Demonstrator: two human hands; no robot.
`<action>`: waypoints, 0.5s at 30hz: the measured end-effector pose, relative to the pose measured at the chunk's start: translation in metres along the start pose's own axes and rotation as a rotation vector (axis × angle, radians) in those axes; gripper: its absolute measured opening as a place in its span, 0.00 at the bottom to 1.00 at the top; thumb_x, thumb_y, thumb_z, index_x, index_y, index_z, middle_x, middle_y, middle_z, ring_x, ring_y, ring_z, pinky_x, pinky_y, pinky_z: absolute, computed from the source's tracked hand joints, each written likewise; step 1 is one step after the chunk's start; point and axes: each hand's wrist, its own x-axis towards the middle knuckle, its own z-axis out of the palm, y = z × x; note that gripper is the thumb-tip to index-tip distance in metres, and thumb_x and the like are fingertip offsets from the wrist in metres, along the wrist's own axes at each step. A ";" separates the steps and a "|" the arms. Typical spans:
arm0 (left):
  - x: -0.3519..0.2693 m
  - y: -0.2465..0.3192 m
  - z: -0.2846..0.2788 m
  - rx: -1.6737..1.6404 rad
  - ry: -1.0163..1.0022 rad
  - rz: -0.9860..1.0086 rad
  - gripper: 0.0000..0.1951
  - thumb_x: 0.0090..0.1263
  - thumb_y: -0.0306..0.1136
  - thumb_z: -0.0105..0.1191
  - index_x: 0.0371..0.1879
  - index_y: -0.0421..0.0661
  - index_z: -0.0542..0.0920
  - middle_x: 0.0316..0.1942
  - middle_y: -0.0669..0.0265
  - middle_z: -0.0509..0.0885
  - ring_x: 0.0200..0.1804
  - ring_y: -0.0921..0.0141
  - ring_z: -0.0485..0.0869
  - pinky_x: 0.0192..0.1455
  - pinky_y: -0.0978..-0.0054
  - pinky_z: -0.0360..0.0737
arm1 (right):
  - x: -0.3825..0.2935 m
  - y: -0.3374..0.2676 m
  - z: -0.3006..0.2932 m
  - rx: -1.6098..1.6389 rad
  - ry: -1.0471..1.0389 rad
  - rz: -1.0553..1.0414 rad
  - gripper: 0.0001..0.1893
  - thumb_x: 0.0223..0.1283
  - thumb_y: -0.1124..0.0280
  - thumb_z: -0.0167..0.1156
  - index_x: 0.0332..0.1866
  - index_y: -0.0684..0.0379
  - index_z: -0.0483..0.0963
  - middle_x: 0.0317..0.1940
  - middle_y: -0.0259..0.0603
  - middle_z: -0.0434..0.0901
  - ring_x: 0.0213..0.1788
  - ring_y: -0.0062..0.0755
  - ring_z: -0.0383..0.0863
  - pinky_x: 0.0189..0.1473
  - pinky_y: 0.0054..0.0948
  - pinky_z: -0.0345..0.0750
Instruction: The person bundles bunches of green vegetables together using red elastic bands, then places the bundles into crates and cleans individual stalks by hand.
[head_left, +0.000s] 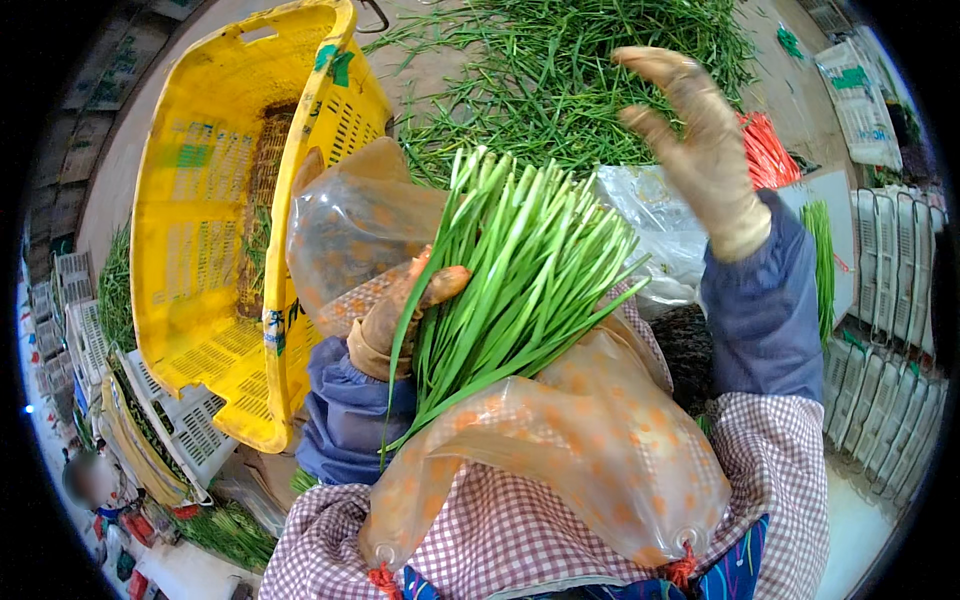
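A thick bunch of green leafy stalks (517, 277), which look like garlic chives, lies across my lap with its pale cut ends pointing up and away. My left hand (405, 307), in a soiled tan glove, grips the bunch from its left side; the thumb shows and most fingers are hidden under the leaves. To the right, my right hand (697, 135) is raised in a similar glove, slightly blurred. Its thumb and fingers are apart with nothing between them. Beneath the bunch, a clear plastic apron with orange spots (615, 450) covers my checked clothing.
A yellow plastic crate (285, 225) stands on its side at my left. Loose green leaves (570, 75) cover the floor ahead. Red ties (766, 150) and a clear plastic bag (652, 225) lie at right, near stacked white crates (896, 262). A person (94, 480) is far left.
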 end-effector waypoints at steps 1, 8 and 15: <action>-0.002 0.000 0.002 0.036 0.037 0.002 0.28 0.62 0.41 0.60 0.60 0.40 0.72 0.48 0.59 0.83 0.43 0.67 0.84 0.48 0.69 0.83 | 0.007 -0.023 0.018 0.146 -0.135 -0.061 0.24 0.48 0.73 0.70 0.53 0.55 0.75 0.49 0.43 0.78 0.54 0.42 0.78 0.53 0.35 0.77; -0.001 0.007 -0.005 0.186 -0.044 0.115 0.24 0.69 0.32 0.55 0.64 0.46 0.68 0.49 0.63 0.81 0.46 0.73 0.82 0.46 0.74 0.82 | 0.003 -0.060 0.080 -0.266 -0.503 -0.220 0.15 0.52 0.70 0.66 0.47 0.49 0.80 0.39 0.40 0.82 0.45 0.38 0.82 0.54 0.38 0.77; 0.003 -0.006 -0.009 -0.030 0.009 -0.027 0.20 0.69 0.31 0.53 0.60 0.43 0.73 0.49 0.62 0.83 0.49 0.69 0.83 0.52 0.70 0.81 | 0.022 0.040 0.019 0.368 0.216 0.602 0.09 0.67 0.69 0.57 0.49 0.58 0.78 0.40 0.39 0.84 0.34 0.27 0.83 0.39 0.29 0.81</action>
